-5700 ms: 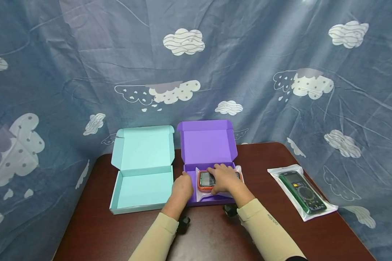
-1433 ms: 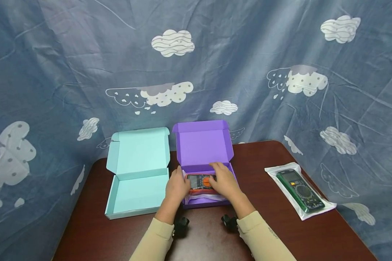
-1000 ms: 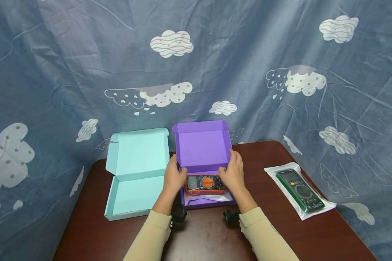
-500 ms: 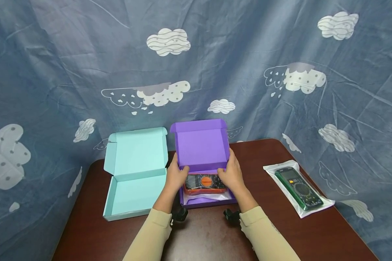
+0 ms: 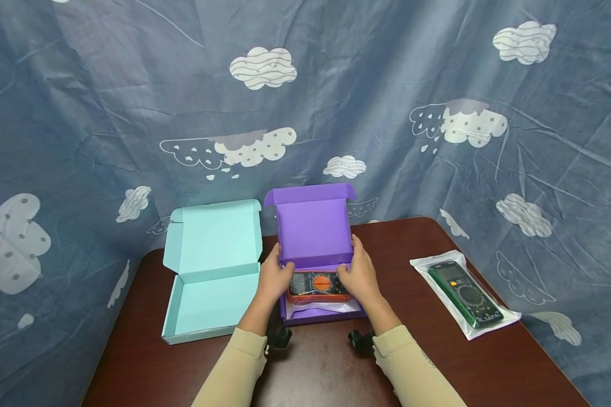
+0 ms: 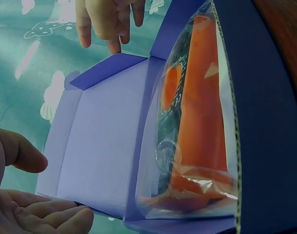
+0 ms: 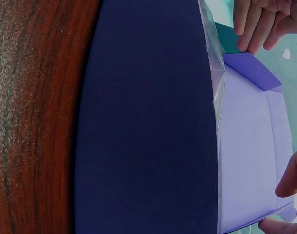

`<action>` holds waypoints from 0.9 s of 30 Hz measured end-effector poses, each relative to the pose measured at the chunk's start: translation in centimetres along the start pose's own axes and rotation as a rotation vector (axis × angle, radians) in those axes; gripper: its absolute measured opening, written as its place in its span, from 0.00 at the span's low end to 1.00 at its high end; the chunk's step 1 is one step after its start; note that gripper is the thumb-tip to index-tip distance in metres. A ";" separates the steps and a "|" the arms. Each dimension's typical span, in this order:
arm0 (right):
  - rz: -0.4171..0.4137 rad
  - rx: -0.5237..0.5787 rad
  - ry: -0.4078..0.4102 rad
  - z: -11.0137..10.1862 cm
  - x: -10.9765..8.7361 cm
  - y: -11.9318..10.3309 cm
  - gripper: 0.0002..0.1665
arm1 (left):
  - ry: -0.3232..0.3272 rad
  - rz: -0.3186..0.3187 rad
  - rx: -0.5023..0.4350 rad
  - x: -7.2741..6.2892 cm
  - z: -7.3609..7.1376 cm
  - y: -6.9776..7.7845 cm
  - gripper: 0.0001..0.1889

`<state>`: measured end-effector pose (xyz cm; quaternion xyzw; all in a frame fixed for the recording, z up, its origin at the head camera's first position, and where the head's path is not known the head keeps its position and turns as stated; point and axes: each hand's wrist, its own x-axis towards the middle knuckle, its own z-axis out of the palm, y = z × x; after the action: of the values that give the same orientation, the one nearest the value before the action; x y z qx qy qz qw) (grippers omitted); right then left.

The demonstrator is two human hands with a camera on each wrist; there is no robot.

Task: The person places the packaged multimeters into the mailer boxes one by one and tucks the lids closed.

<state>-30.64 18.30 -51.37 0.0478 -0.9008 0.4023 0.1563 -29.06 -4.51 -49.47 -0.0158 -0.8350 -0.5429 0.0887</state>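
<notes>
A purple cardboard box (image 5: 314, 229) stands with its lid raised. Inside lies an orange-and-black multimeter (image 5: 322, 284) in a clear plastic bag, dial upward. My left hand (image 5: 274, 277) is at the lid's left side, its fingers extended along the side flap (image 7: 255, 68) and the thumb apart from them. At the opposite side my right hand (image 5: 360, 277) touches the right flap (image 6: 109, 70) with outstretched fingertips. Both flaps are turned inward against the lid. In the left wrist view, the orange casing (image 6: 202, 107) shows behind the box's front wall.
A mint-green box (image 5: 224, 299) with its lid up stands just left of the purple one. On the right of the brown table (image 5: 315, 373) lies a green multimeter (image 5: 465, 294) in a white bag. A blue cloud-print curtain (image 5: 326, 102) hangs behind.
The orange multimeter, earlier under my right hand, has gone down into the purple box. Both hands have moved up from it to the lid, whose side flaps have folded inward.
</notes>
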 end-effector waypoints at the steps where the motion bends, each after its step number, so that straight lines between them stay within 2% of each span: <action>1: -0.002 0.000 0.001 0.0 0.0 0.0 0.53 | -0.001 0.001 -0.004 0.0 0.0 0.0 0.37; 12: 0.014 -0.003 -0.013 -0.1 -0.2 0.3 0.52 | -0.007 0.003 -0.065 -0.3 -0.3 -0.1 0.35; 27: 0.004 -0.005 0.038 -0.1 -0.6 0.3 0.48 | 0.007 0.008 -0.062 -0.6 -0.5 -0.5 0.30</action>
<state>-30.12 18.57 -51.70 0.0381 -0.8988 0.4010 0.1726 -28.45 -5.16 -49.81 -0.0198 -0.8174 -0.5682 0.0935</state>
